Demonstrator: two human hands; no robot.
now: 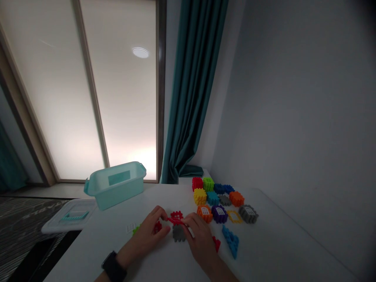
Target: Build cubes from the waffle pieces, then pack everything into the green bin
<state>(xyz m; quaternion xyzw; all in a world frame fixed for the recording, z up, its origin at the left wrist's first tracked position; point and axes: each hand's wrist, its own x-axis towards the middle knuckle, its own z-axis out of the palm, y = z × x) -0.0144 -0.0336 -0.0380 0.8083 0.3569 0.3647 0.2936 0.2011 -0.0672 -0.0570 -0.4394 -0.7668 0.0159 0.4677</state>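
A thin red interlocking tile [176, 221] is held nearly edge-on above the table, between both hands. My left hand [149, 232] pinches its left end. The fingers of my right hand [200, 237] are closed on its right end. Below it lies a flat grey notched tile [178, 234], and just behind is another red tile [176, 214]. My left hand partly covers a red tile [158, 226] and a green piece [136, 230]. Beside my right hand, a red piece [217, 243] shows only in part.
Several assembled blocks, including a purple one [219, 214] and a grey one [248, 214], stand at the right. A blue triangular lattice piece [230, 241] lies nearer. A teal bin [120, 196] stands at the back left of the white table [252, 262], near its lid [69, 227].
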